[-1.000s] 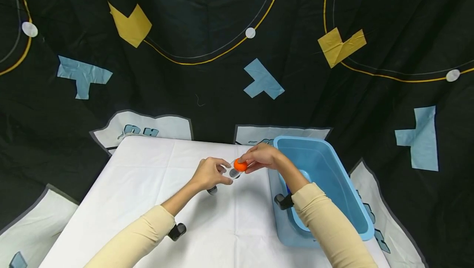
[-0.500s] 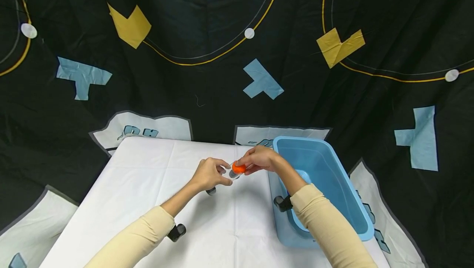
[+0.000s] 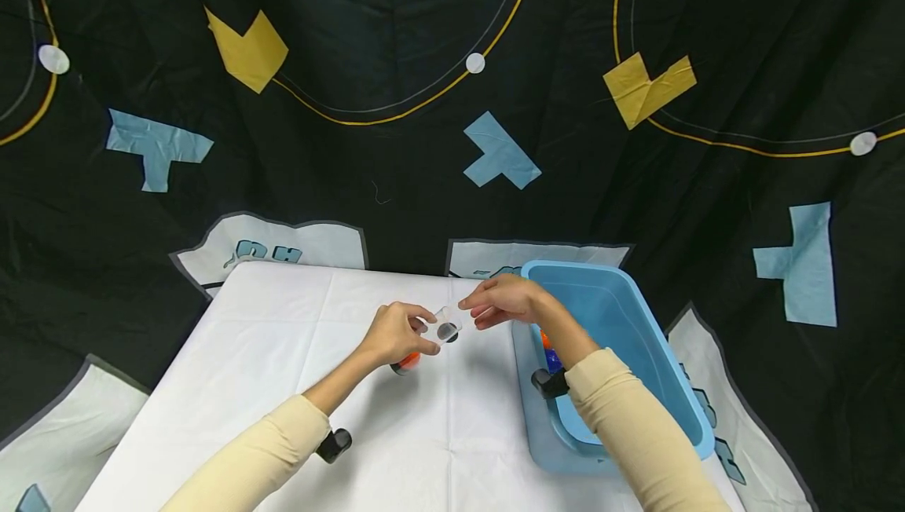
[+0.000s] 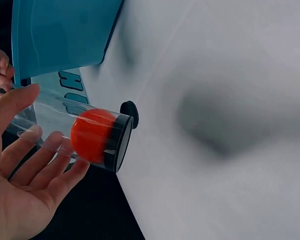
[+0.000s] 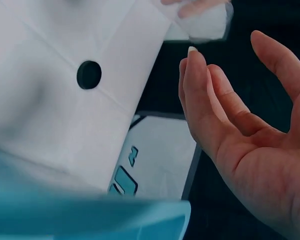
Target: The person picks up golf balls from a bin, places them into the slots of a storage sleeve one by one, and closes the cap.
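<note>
My left hand (image 3: 396,333) grips a clear plastic tube (image 4: 55,112), held tilted above the table with its mouth toward my right hand. Inside, an orange ball (image 4: 91,135) rests at the lower end against a black end cap (image 4: 121,145). My right hand (image 3: 505,298) hovers just beyond the tube's upper mouth, fingers loosely bent and holding nothing. In the right wrist view it is apart from the tube. A loose black cap (image 5: 89,75) lies on the white table (image 3: 339,449) beneath the tube, partly seen through the clear plastic in the head view.
To the right stands a light blue bin (image 3: 679,394). It contains a smaller blue container (image 3: 576,422), plus an orange thing (image 3: 545,339) and a dark blue thing (image 3: 553,360), both partly hidden by my right arm. A black curtain (image 3: 396,190) hangs behind the table.
My right hand has let go of the orange ball and drawn slightly right. The ball has gone from the tube's mouth down to its capped end. My left hand has barely moved.
</note>
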### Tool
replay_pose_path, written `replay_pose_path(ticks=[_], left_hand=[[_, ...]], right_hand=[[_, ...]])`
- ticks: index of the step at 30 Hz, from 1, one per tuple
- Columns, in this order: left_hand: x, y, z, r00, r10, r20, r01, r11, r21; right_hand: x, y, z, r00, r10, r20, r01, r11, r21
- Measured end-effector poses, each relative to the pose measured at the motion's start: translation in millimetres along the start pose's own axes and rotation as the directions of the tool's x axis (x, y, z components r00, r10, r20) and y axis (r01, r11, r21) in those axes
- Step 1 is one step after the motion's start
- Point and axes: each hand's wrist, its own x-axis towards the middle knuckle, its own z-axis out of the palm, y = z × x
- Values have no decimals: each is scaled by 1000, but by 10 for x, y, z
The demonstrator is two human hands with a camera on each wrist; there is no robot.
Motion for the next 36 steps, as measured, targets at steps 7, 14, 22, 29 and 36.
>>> replay_pose_path(ticks=[7, 14, 22, 29, 36], left_hand=[[-14, -33, -41, 1000, -12, -2, 12, 1000, -12], [-16, -51, -52, 1000, -19, -4, 18, 1000, -12], [-17, -61, -46, 1000, -17, 0, 17, 1000, -23], [-5, -66, -38, 1000, -18, 6, 18, 999, -26], [3, -73, -36, 1000, -20, 7, 20, 1000, -19]], right_hand=[[-92, 50, -294, 998, 13, -66, -13, 1000, -4], [-228, 196, -659, 993, -12, -117, 12, 1000, -5], [-327, 460, -979, 981, 39, -192, -39, 999, 6], [-258, 863, -1060, 952, 148, -269, -130, 988, 83], [-86, 1273, -1017, 927, 230, -298, -190, 969, 157]])
